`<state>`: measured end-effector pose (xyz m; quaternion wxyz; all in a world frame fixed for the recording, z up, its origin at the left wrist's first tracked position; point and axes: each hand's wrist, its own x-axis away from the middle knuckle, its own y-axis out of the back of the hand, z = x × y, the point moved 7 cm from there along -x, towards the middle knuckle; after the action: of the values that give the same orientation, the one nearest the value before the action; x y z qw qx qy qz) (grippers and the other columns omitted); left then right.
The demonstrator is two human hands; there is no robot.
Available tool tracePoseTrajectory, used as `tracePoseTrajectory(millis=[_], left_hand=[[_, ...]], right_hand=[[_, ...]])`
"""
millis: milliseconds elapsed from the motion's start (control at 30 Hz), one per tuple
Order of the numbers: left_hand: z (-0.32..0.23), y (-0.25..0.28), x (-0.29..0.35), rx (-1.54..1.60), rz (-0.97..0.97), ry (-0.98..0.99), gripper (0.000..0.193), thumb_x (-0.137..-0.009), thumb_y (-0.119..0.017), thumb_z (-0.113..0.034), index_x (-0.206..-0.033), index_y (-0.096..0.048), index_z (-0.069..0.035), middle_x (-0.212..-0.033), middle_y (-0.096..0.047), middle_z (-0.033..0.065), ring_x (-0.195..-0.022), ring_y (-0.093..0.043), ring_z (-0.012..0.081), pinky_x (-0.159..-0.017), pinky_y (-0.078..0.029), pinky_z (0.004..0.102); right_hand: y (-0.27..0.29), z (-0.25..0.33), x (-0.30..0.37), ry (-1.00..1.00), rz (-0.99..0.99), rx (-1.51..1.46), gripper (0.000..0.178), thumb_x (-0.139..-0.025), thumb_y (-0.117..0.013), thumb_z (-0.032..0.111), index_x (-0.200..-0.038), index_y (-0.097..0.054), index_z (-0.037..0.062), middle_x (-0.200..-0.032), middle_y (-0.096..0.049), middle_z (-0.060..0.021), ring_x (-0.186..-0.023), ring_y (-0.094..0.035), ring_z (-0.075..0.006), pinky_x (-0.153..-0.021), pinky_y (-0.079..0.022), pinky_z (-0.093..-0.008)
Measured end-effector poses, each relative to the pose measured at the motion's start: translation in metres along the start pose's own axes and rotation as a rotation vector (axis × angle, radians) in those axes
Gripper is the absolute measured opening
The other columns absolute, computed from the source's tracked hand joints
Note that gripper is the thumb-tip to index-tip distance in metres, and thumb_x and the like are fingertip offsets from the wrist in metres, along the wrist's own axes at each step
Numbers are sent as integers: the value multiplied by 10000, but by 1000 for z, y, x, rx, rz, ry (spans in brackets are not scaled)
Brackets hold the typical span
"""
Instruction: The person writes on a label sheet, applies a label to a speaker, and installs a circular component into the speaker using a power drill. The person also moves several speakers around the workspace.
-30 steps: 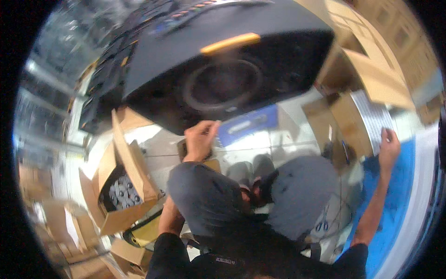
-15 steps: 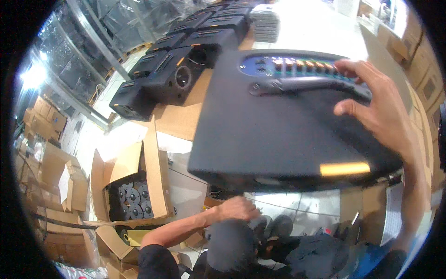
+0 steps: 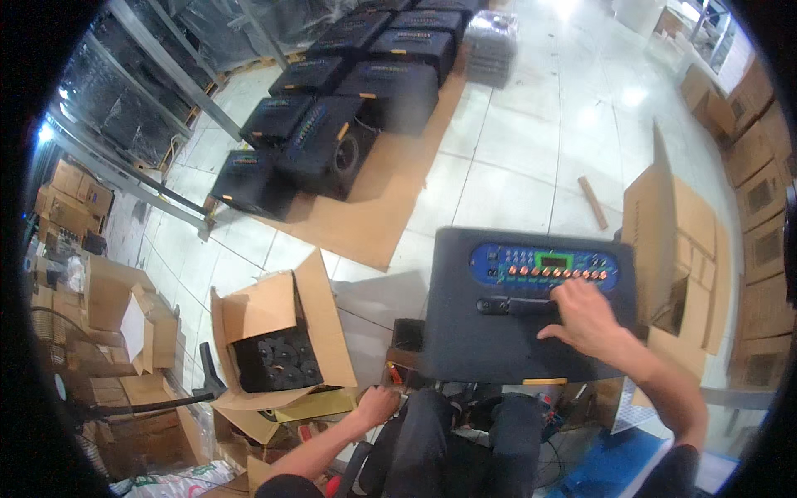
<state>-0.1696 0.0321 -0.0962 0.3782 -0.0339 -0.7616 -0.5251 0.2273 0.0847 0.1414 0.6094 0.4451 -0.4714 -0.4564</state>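
A black speaker cabinet (image 3: 506, 353) with a padded-looking dark surface stands in front of my knees. On its top are a blue control panel (image 3: 481, 264) with lit knobs and a small screen, and a black carry handle (image 3: 498, 305). My right hand (image 3: 585, 315) reaches over the handle's right part. Its bent fingertips lie by the panel's lower edge, and the thumb is spread away over the cabinet. My left hand (image 3: 379, 406) is closed beside my left knee, left of the cabinet; whatever may be inside its fingers is hidden. An orange-handled tool (image 3: 393, 374) lies just beyond it.
An open carton (image 3: 332, 332) of round dark parts stands at the left. Several black speakers (image 3: 320, 149) sit in rows on cardboard (image 3: 365, 236) at the far left. A wood strip (image 3: 593, 203) lies on the tiled floor. Cartons (image 3: 760, 274) are stacked along the right.
The cabinet looks smaller and lower in view, with more floor showing beyond it. My right hand stays at its handle and panel. My left hand appears lower and farther left, still closed.
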Motion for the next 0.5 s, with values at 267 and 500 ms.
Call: tracePoseTrajectory(millis=[267, 500], left_hand=[[-48, 60, 245, 800, 83, 482, 418, -934, -597, -454, -1119, -680, -89, -919, -716, 202, -868, -687, 399, -758, -547, 489], [-79, 50, 345, 1357, -182, 894, 297, -912, -671, -279, -887, -747, 7, -779, -733, 93, -689, -677, 236, -670, -536, 388]], right_hand=[[-13, 0, -21, -141, 299, -123, 554, -704, -832, 444, -992, -640, 11, -994, -686, -179, -1037, -640, -328, -904, -501, -440], [-23, 1, -27, -282, 471, -149, 465, -711, -846, 396, -948, -721, 16, -994, -721, -186, -985, -695, -342, -832, -562, -433]])
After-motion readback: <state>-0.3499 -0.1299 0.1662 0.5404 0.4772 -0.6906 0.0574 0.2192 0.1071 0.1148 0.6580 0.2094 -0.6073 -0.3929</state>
